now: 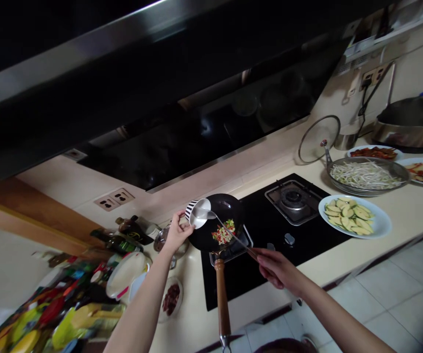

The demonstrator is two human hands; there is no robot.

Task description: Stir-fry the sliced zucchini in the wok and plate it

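My left hand [178, 231] grips a small bowl [188, 210] with black and white stripes, tilted over the left side of a black frying pan [233, 206]. My right hand [272, 267] is wrapped round the wooden handle of a metal spatula [238, 238], whose head [204, 214] reaches into the mouth of the bowl. In the pan lies a small heap of chopped red, green and pale pieces [224, 232]. The pan sits on the left burner, its wooden handle [222, 294] pointing towards me.
Sliced zucchini fills a plate [384, 226] right of the black hob [259, 274]. Behind it are bean sprouts in a strainer [399, 181] and a glass lid [320, 139]. A dish of dark meat [171, 298], bottles [118, 241] and packets crowd the left. A range hood [182, 98] hangs low overhead.
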